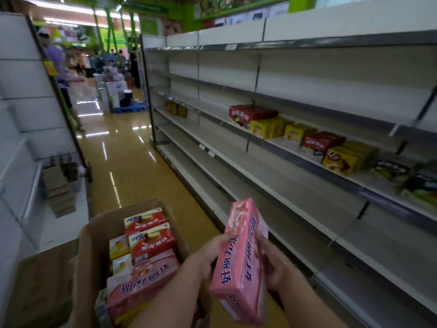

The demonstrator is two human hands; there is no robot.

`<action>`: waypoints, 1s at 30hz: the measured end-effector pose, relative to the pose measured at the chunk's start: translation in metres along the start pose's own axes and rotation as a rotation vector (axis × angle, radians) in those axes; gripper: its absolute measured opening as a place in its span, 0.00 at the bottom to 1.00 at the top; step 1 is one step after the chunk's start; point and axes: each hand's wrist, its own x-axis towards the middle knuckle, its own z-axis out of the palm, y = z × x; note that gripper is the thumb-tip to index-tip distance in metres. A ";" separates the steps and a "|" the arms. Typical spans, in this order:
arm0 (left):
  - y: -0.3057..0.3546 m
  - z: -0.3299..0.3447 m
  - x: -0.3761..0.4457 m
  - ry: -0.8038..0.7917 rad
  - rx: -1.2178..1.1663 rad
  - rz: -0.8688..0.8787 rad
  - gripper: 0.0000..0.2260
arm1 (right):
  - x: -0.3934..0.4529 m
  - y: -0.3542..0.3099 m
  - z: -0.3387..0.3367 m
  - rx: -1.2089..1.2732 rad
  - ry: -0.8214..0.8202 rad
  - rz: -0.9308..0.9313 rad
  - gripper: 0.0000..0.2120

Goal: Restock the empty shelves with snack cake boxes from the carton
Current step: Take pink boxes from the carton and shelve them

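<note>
Both your hands are clamped on one pink box: left hand grips its left long edge with the thumb over the printed face, right hand wraps the right edge, fingers curled round it. The box is held out over the aisle floor, just right of the carton, long axis running away from you and tipped up at the far end. The shelves lie to your right and ahead, so the placing move looks like a swing rightward; your right hand is the nearer one to them. The stocked row sits up and further right, well apart from the box; the lower tiers between are bare. Counts: one box in hand. In the carton I count two red boxes stacked toward the far end, one more pink box near you, two small pale yellow ones along the left side; more may lie under, can't tell. On the stocked tier roughly two red packs, three yellow groups, dark packs at far right, blurred. A few brownish packs sit far down the shelf run.
</note>
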 end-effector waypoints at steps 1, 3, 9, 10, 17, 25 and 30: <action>0.000 0.012 0.006 -0.014 0.067 -0.016 0.25 | -0.008 -0.003 -0.017 0.055 -0.010 -0.004 0.39; 0.000 0.036 0.018 -0.051 0.177 -0.019 0.30 | -0.025 -0.009 -0.047 0.194 0.024 -0.047 0.35; -0.014 0.123 0.039 -0.146 0.011 0.071 0.37 | -0.088 -0.024 -0.126 0.645 0.219 -0.355 0.22; -0.020 0.141 0.043 -0.190 0.010 0.082 0.39 | -0.100 -0.027 -0.139 0.726 0.261 -0.415 0.16; -0.069 0.266 0.057 -0.256 0.164 0.098 0.50 | -0.176 -0.036 -0.214 0.939 0.471 -0.674 0.14; -0.084 0.361 0.080 -0.341 0.212 -0.026 0.27 | -0.271 -0.021 -0.305 0.793 0.892 -0.755 0.30; -0.091 0.408 0.096 -0.397 0.296 0.021 0.24 | -0.325 -0.012 -0.338 0.546 1.159 -0.740 0.24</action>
